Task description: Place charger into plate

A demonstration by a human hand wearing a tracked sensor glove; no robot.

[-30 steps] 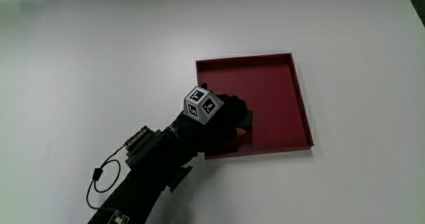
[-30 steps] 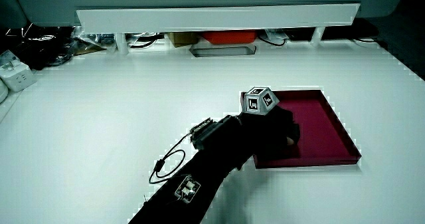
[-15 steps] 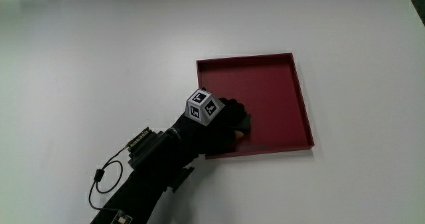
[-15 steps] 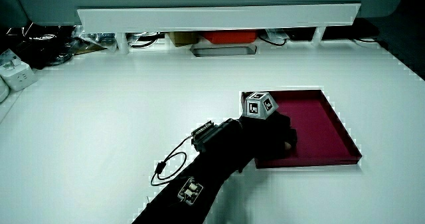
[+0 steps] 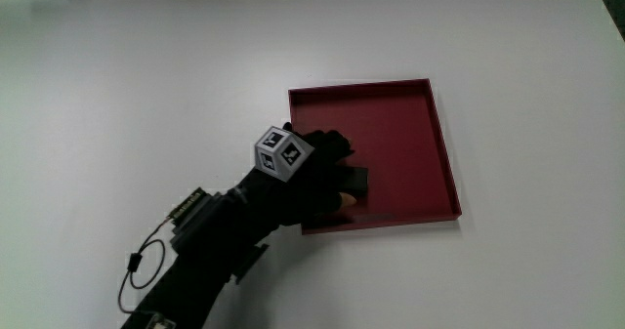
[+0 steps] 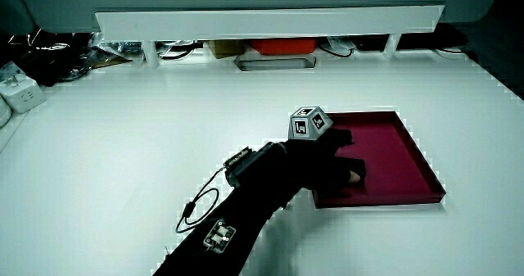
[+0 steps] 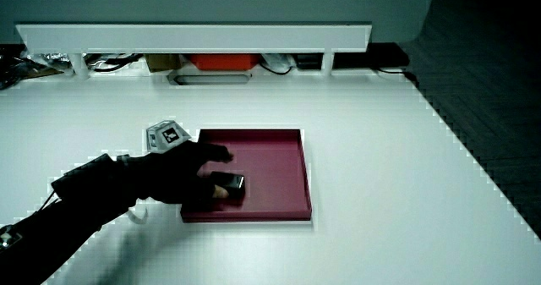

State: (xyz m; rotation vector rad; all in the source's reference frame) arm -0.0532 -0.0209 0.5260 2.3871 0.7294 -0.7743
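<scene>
- the hand (image 5: 312,178) is over the corner of the plate (image 5: 400,134) nearest the person, at about mid-frame in the main view, with its forearm running back across the white table (image 5: 146,85) toward the person.
- the grip is released: in a side view the fingers (image 7: 213,155) are stretched out and spread over the plate floor, not curled round anything.
- the charger (image 5: 357,182), a small black block, lies flat on the floor of the plate, inside the rim nearest the person and just beside the hand.
- one pale fingertip (image 7: 218,192) shows through the glove, just beside the charger (image 7: 230,183); whether it touches the charger cannot be told.
- in a side view the hand (image 6: 332,157) hides the charger, and only the pale fingertip (image 6: 353,178) shows over the plate (image 6: 389,145).
- the plate (image 7: 270,162) is a dark red square tray with a low upright rim, lying flat on the table.
- the cube (image 5: 276,152) on the back of the hand carries black-and-white square patterns on its faces; no letters can be read on them.
- any marking on the charger is too small to tell.
- a thin black cable loop (image 5: 135,267) hangs by the forearm, nearer to the person than the hand.
</scene>
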